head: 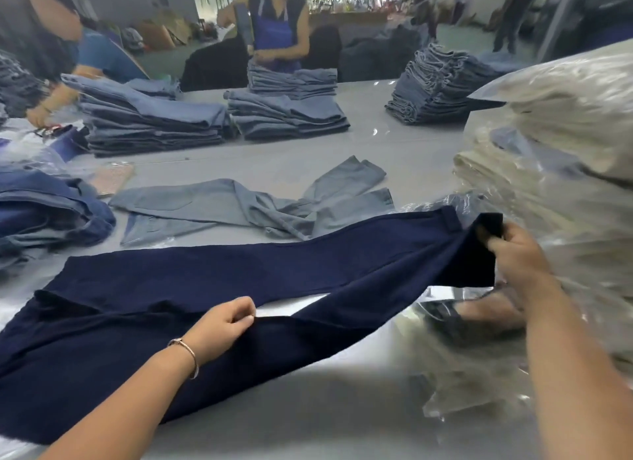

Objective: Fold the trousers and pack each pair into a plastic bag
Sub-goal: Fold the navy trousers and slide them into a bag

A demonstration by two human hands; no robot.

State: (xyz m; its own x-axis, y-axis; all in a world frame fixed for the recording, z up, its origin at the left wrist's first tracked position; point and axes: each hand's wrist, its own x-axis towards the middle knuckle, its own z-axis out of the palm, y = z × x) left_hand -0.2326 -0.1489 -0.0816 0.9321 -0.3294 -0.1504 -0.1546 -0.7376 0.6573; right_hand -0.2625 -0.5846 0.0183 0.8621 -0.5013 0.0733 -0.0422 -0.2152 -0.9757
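We see the left hand (pixel 227 326) at six o'clock pinching a fold of the navy trousers (pixel 212 288), which lie stretched across the grey table (pixel 394 151). At three o'clock the right hand (pixel 513 250) grips their waistband end, lifted beside bagged cream trousers (pixel 561 127). Beyond, at twelve o'clock, lie loose pale-blue trousers (pixel 239 206), then denim stacks (pixel 284 115).

Navy trousers (pixel 239 281) at six o'clock; pale grey-blue pair (pixel 212 202) centre; cream bagged stack (pixel 561 158) at three o'clock.
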